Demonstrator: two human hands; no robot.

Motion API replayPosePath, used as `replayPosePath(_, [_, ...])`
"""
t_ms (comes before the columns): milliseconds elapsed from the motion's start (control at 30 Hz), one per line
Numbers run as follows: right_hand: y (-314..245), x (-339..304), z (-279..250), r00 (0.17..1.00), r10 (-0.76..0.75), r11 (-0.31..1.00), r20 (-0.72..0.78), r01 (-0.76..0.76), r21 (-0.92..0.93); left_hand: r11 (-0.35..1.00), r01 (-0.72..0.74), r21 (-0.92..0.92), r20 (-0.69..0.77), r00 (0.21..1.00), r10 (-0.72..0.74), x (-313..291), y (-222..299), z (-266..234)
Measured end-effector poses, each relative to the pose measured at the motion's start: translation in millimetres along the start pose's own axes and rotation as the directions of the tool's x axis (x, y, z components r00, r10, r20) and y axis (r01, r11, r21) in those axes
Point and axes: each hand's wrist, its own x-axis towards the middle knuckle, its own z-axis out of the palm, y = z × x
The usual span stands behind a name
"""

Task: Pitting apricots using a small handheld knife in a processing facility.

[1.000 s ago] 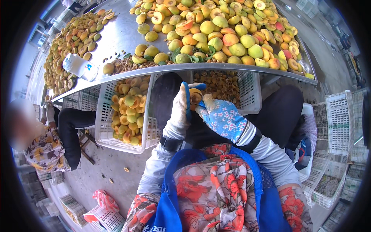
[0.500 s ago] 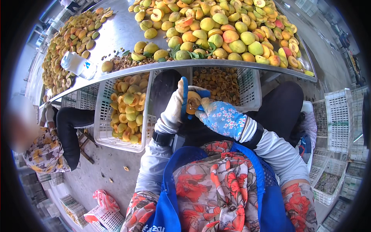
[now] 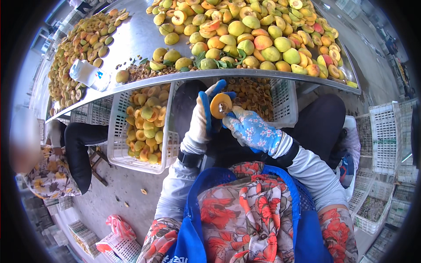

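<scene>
The halved apricot (image 3: 220, 105) sat between both gloved hands, just below the near edge of the metal table (image 3: 136, 39). The left hand (image 3: 205, 115), in a white-and-blue glove, curled its fingers around the fruit's left side. The right hand (image 3: 251, 129), in a flowered blue glove, closed against it from the lower right. White crates (image 3: 117, 131) of cut halves stood beneath.

White-and-blue glove (image 3: 202, 120), floral blue glove (image 3: 252, 130), grey sleeves, red-flowered blue apron (image 3: 245, 215)
</scene>
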Motion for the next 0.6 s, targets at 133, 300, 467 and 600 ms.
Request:
replayPosePath(133, [-10.8,-7.2,5.0,0.974,0.157,0.835,0.164,-0.22,0.504,0.991,-0.136,-0.02,-0.109,0.985,0.133,-4.4,-13.3,4.0])
replayPosePath(300, [-12.1,-6.1,-4.3,0.919,0.192,0.702,0.345,-0.374,0.606,0.999,0.013,-0.037,-0.099,0.995,-0.017,-0.3,-5.5,-1.7])
replayPosePath(467, [-4.9,-1.5,-7.4,0.904,0.144,0.655,0.403,-0.392,0.646,0.996,-0.008,0.084,-0.168,0.985,0.023,2.1,-6.1,-2.7])
replayPosePath(600, [-6.7,-1.1,-8.8,0.913,0.226,0.738,0.339,-0.388,0.552,0.997,0.063,0.041,-0.107,0.993,-0.058,8.1,-9.6,-4.0])
